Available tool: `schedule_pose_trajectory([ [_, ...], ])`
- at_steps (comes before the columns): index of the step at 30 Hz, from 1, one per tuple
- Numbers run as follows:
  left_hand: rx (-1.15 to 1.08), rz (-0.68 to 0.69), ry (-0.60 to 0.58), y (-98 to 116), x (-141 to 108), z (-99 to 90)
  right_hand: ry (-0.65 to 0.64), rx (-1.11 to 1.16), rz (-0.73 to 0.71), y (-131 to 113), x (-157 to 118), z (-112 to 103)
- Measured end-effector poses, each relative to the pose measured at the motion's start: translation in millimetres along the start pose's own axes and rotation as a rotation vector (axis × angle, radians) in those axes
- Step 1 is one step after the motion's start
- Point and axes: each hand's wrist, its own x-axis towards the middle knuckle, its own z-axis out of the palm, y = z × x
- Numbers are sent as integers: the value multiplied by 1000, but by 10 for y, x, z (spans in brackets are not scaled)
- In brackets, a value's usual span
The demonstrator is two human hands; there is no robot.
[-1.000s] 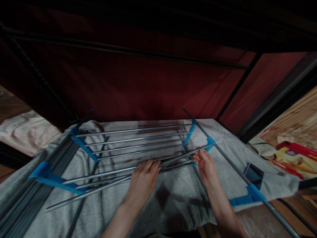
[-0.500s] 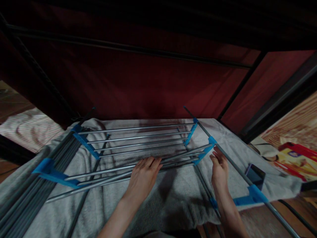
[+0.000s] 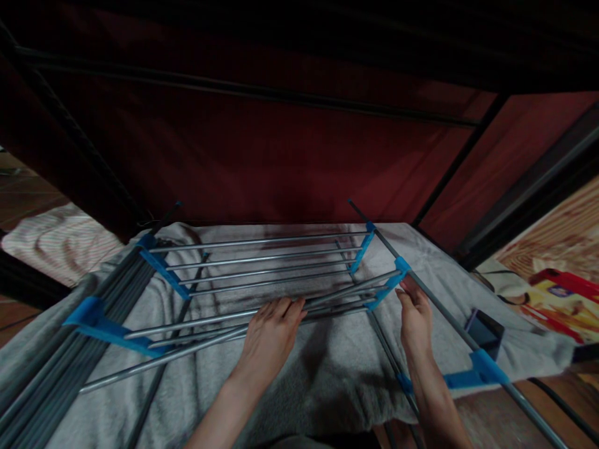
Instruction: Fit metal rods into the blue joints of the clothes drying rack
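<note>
A rack of grey metal tubes (image 3: 262,255) with blue plastic brackets (image 3: 107,330) lies over a grey blanket (image 3: 327,368). My left hand (image 3: 274,321) is wrapped over the crossing tubes at the middle; one loose-ended tube (image 3: 135,369) slants from there to the lower left. My right hand (image 3: 415,312) is beside the right-hand blue bracket (image 3: 386,290), fingers bent up against the side tube (image 3: 440,307). Its fingertips are partly hidden behind that tube, so what they hold is unclear.
A bundle of grey tubes (image 3: 75,362) lies at the left. Dark red panels (image 3: 281,162) stand behind the rack. On the right are a dark box-like object (image 3: 485,330) and a red and yellow package (image 3: 559,305). Striped cloth (image 3: 65,243) lies at the far left.
The free end of the slanting tube has shifted slightly down and left. Both hands keep nearly the same places, and the view has moved a little.
</note>
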Motion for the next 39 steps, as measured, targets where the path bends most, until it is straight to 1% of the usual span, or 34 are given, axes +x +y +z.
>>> schedule_pose_trajectory([
  [3, -30, -15, 19, -1, -105, 16, -5, 0, 19, 23, -3, -19],
  [6, -90, -14, -12, 38, -294, 81, 14, 10, 39, 81, -51, -53],
  [10, -161, -50, -161, 120, -580, 235, -2, 1, 75, 233, -186, -143],
  [14, -195, -99, -314, 157, -781, 434, -12, 11, 158, 461, -373, -251],
  [17, -202, -118, -378, 140, -874, 625, -20, -25, 210, 685, -555, -313],
  [19, -196, -140, -398, 106, -926, 765, -46, -86, 209, 844, -704, -343],
  [21, -186, -153, -410, 63, -973, 896, -108, -160, 175, 991, -870, -363],
  [23, -182, -154, -429, 25, -1015, 997, -208, -231, 107, 1108, -1039, -368],
  [25, -190, -162, -447, 2, -1045, 1062, -318, -300, 19, 1190, -1193, -354],
  [27, -196, -185, -450, -5, -1059, 1095, -398, -365, -63, 1243, -1315, -327],
  [30, -203, -200, -441, -4, -1052, 1116, -455, -427, -171, 1281, -1429, -289],
  [33, -205, -189, -422, -5, -1039, 1135, -513, -434, -247, 1274, -1478, -287],
  [36, -180, -183, -374, 0, -1056, 1175, -533, -469, -254, 1256, -1513, -334],
  [39, -158, -177, -315, 18, -1126, 1250, -521, -595, -275, 1267, -1581, -428],
])
